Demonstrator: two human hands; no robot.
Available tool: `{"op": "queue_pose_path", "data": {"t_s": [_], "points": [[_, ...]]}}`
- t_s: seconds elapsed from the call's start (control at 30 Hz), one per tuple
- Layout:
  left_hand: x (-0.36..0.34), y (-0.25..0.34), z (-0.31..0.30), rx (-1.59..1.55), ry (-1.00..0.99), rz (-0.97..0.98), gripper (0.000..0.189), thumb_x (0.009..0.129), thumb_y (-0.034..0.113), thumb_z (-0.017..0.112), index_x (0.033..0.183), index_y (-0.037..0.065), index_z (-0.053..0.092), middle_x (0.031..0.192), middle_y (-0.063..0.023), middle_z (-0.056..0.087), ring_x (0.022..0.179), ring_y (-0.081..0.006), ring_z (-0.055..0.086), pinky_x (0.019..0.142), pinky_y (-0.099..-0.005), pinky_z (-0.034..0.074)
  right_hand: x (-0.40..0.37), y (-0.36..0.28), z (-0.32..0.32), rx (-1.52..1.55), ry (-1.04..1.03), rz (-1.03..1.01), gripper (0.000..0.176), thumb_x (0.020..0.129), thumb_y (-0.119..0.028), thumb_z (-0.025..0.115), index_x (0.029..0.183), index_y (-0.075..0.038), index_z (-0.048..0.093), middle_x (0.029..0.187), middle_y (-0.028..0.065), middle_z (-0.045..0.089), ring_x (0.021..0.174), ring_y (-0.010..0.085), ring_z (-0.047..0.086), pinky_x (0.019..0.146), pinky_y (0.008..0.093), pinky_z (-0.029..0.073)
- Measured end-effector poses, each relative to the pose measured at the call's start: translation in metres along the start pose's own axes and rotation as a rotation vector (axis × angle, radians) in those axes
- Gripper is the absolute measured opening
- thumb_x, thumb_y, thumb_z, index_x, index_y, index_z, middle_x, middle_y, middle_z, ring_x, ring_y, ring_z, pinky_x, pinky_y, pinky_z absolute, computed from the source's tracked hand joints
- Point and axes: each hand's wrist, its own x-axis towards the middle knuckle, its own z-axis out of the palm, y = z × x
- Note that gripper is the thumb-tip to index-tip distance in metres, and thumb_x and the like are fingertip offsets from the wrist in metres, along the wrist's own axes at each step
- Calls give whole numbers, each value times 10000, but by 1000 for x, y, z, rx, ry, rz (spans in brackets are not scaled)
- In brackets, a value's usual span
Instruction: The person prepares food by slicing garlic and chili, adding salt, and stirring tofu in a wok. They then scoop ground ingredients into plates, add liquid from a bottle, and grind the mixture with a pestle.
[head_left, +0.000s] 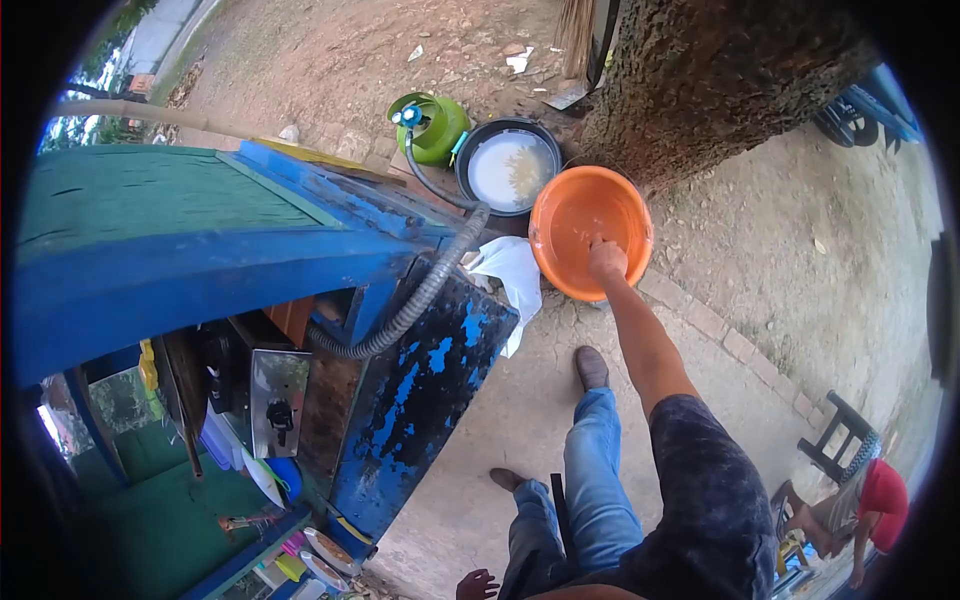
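An orange basin (573, 220) stands on the ground by the tree trunk. Over its inner right side is my right hand (607, 260), reaching in with the arm stretched forward. Its fingers look bunched and point down into the basin; what they hold, if anything, is too small to make out. My left hand (478, 584) hangs low at the bottom edge, beside my leg, its fingers partly visible and apart with nothing in them. Just left of the orange basin sits a dark tub (462, 172) of cloudy liquid, and a white plastic bag (517, 275) lies below.
A green gas cylinder (437, 135) with a hose stands past the tub. The blue and green wooden stall (200, 270) fills the left side, with a stove (278, 400) inside. The tree trunk (700, 90) rises behind. A person in red (885, 505) is at the lower right.
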Motion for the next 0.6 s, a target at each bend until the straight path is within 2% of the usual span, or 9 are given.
{"op": "queue_pose_path", "data": {"t_s": [0.13, 0.2, 0.23, 0.33, 0.43, 0.5, 0.53, 0.57, 0.6], "points": [[-13, 20, 26, 4, -12, 2, 379, 1051, 221, 581, 1370, 44, 479, 1215, -217, 653, 1047, -384, 710, 829, -524, 615, -22, -14, -37, 42, -37, -77, 441, 992, -259, 577, 1403, -142, 469, 1295, 234, 599, 1088, 404, 698, 885, 498, 581], [-16, 25, 28, 6, -19, 6, 381, 1048, 221, 589, 1370, 48, 479, 1214, -215, 653, 1048, -386, 710, 829, -528, 613, -21, -3, -28, -128, -94, -349, 471, 973, -223, 585, 1424, -170, 458, 1340, 256, 562, 1082, 404, 700, 878, 502, 585], [-18, 29, 31, 0, -27, 10, 382, 1047, 220, 593, 1369, 49, 478, 1213, -215, 653, 1048, -387, 709, 829, -529, 613, -19, -3, -23, -22, -16, -135, 522, 941, -221, 622, 1429, -159, 448, 1382, 295, 510, 1079, 408, 699, 874, 511, 584], [-25, 31, 21, -18, -39, 25, 386, 1042, 220, 604, 1368, 55, 478, 1212, -212, 654, 1050, -389, 708, 830, -534, 610, -19, -1, -30, -107, -61, -234, 589, 929, -273, 655, 1464, -216, 415, 1302, 233, 600, 1075, 420, 688, 906, 536, 562], [-31, 28, 6, -112, -126, 54, 391, 1037, 219, 615, 1367, 60, 477, 1210, -209, 655, 1051, -392, 708, 830, -540, 608, -39, -24, -90, 123, -21, -204, 670, 858, -219, 734, 1450, -181, 424, 1206, 234, 664, 1094, 436, 673, 914, 519, 558], [-39, 34, -5, -232, -280, 125, 407, 1014, 217, 647, 1353, 46, 501, 1208, -203, 664, 1038, -371, 716, 827, -515, 609, -38, -35, -130, 302, 147, -375, 661, 792, -194, 808, 1372, -106, 502, 1091, 243, 704, 1025, 427, 694, 910, 487, 558], [-55, 44, 1, -333, -427, 189, 424, 990, 216, 679, 1340, 32, 524, 1206, -197, 673, 1025, -350, 725, 823, -490, 610, -59, -53, -186, 427, 140, -521, 611, 798, -172, 808, 1337, -71, 537, 1066, 228, 709, 943, 364, 704, 826, 450, 574], [-69, 52, 14, -226, -249, 199, 385, 992, 212, 674, 1308, 25, 560, 1142, -172, 691, 953, -309, 739, 776, -437, 615, -81, -64, -253, 552, 121, -672, 562, 805, -149, 808, 1302, -36, 572, 1041, 213, 714, 860, 300, 714, 742, 414, 590], [-98, 79, 31, -125, -69, 201, 349, 993, 209, 670, 1276, 18, 596, 1077, -148, 708, 881, -267, 753, 729, -383, 620, -116, -85, -320, 734, -28, -632, 546, 825, -148, 797, 1311, -22, 582, 1036, 189, 712, 778, 231, 686, 636, 350, 562]]}}
